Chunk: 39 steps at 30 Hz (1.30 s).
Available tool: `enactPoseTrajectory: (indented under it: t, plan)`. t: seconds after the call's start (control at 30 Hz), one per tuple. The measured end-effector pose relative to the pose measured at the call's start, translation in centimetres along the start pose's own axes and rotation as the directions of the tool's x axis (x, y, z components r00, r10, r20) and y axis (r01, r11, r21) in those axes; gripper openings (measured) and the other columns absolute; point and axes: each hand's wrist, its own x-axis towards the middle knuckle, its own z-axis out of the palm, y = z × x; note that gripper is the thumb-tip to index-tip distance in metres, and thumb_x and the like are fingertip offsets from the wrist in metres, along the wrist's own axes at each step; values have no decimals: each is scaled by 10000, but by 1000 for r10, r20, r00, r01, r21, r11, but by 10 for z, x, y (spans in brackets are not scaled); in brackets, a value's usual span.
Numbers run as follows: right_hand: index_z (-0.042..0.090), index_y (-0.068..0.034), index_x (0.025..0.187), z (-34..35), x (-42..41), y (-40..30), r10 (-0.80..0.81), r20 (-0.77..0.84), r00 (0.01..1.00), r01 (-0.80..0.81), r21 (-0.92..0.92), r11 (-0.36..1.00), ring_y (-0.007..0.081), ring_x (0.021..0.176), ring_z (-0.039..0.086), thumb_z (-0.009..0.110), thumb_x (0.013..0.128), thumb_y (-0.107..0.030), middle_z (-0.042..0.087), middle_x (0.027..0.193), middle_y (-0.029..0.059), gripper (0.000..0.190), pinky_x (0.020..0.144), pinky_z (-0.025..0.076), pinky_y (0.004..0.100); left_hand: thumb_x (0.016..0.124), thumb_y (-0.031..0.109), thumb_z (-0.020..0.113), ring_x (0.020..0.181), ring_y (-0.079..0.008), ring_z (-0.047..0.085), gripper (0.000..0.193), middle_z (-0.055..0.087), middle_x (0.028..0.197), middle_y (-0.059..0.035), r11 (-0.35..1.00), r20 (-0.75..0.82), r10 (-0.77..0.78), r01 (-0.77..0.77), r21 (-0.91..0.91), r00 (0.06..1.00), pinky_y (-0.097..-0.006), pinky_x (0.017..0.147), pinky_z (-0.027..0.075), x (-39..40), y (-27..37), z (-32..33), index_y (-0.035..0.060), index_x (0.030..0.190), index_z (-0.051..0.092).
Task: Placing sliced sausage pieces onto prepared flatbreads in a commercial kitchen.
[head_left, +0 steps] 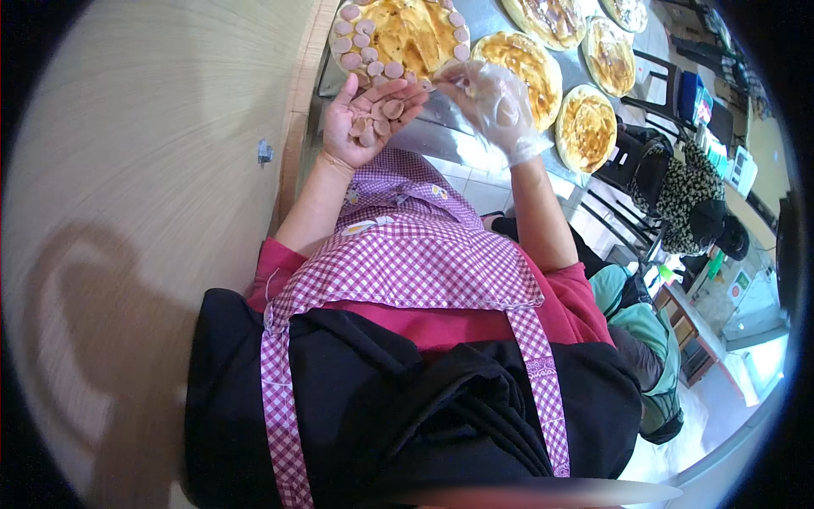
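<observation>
My left hand (359,130) is bare, palm up, and cups several sausage slices (375,122). Just above it lies a round pizza base (413,32) spread with orange-brown sauce. More sausage slices (364,39) line its left side and lower rim, with a few along the right rim (459,35). My right hand (489,108) wears a transparent plastic glove and reaches over the lower right rim of that base. Its fingers are bunched, and the glove's glare hides whether a slice is between them.
Several other sauced bases (585,127) without slices rest on the metal table (445,130). A wooden panel (159,159) rises close on my left. To the right are black chairs (655,70), a person in a patterned top (690,197) and someone in green (658,350).
</observation>
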Motion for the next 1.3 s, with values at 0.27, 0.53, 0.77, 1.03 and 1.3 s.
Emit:
enactPoseTrajectory:
  t: [0.27,0.53,0.77,1.03,1.3]
  plan:
    - [702,-123,922,15,26,31,-42,185,982,94,-282,955,309,770,638,640,805,-291,670,821,114,214,689,500,402,984,503,228,1359,-386,287,693,415,1378,-265,995,83,90,-94,42,992,-414,1145,226,-4,17,-4,-66,1299,464]
    - [725,-165,903,36,37,44,-108,158,982,158,-354,922,269,783,647,661,752,-274,680,833,78,197,709,520,375,968,519,280,1376,-372,253,690,348,1426,-255,982,-69,186,-183,47,980,-428,1154,204,2,10,26,-40,1355,400]
    - [712,-147,924,14,38,5,-207,6,978,205,-158,966,258,770,641,675,745,-241,670,815,60,205,695,518,372,957,506,327,1395,-359,211,734,233,1486,-247,964,-139,252,-236,121,958,-428,1162,160,2,5,40,-38,1438,216]
    - [688,-134,919,20,28,-8,-480,78,874,485,-87,870,262,796,632,681,776,-226,654,876,53,170,730,493,399,950,536,332,1374,-365,263,785,236,1476,-265,993,39,97,-95,-71,994,-441,1136,220,3,7,15,-37,1453,147]
    - [682,-92,926,2,31,13,41,22,999,-40,-38,998,186,735,669,646,846,-311,667,741,110,235,628,509,357,943,534,334,1412,-363,156,796,163,1500,-273,980,-109,162,-147,135,981,-438,1169,109,6,0,36,-56,1444,152]
